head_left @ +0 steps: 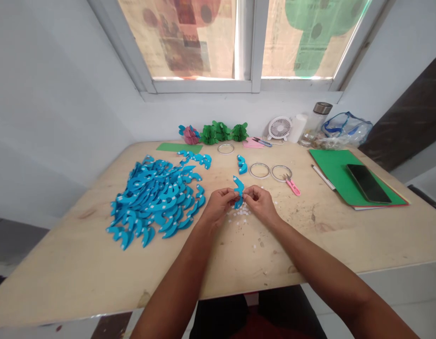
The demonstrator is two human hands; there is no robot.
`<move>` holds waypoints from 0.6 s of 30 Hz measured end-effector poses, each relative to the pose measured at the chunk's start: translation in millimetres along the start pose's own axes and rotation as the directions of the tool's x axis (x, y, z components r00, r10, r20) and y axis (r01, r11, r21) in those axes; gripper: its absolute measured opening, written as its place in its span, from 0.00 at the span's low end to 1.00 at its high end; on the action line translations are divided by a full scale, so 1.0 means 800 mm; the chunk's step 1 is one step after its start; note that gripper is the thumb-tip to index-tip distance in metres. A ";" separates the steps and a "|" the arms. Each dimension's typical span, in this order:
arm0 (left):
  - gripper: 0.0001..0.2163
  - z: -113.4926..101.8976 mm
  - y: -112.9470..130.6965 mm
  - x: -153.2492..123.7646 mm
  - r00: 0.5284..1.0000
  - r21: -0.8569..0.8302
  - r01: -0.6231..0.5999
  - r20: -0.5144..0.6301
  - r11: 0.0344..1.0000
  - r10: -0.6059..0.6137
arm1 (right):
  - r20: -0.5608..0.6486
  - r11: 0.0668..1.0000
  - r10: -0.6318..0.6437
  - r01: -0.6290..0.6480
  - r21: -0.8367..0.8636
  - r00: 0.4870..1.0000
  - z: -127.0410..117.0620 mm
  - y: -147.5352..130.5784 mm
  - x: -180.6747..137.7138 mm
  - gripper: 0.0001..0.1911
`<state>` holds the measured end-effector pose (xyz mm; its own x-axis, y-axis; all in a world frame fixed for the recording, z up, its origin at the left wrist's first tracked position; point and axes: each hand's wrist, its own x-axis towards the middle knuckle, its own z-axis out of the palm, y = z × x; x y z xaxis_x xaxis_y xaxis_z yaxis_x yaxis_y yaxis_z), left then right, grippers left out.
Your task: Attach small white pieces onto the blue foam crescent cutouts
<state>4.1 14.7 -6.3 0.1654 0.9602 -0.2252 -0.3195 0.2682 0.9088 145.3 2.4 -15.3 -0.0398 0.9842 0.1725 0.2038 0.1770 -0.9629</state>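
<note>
Both hands meet over the middle of the wooden table (80, 263). My left hand (218, 205) and my right hand (261, 201) each pinch a curved blue paper cut-out (238, 189) between fingertips, one hand on each side of it. Small white paper scraps (243, 213) lie scattered on the table just under the hands. A large heap of the same blue curved cut-outs (156, 200) spreads to the left of my left hand. Two more blue pieces (242, 165) lie beyond the hands.
Three tape rings (259, 170) and pink snips (293, 186) lie behind the hands. At right, a phone (368, 182) rests on green paper sheets (333, 165) beside a pen (323, 177). Paper flowers (221, 132), a small fan (279, 127), a bottle (315, 123) and a bag (347, 129) line the wall.
</note>
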 end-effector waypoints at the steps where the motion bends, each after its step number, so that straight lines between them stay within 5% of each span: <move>1: 0.08 0.000 0.000 0.000 1.000 0.008 -0.005 -0.003 1.000 0.005 | -0.004 1.000 -0.002 0.002 -0.018 1.000 0.000 -0.001 0.000 0.05; 18: 0.07 0.002 0.006 -0.005 1.000 -0.084 -0.025 0.012 0.996 0.026 | -0.079 0.998 0.062 -0.061 0.019 0.995 -0.007 -0.003 0.004 0.06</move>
<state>3.4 12.2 -0.2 0.1686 0.9658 -0.1968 -0.4010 0.2496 0.8814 149.9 5.1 -11.0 0.0508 0.9905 0.1281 0.1869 0.1166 -0.9754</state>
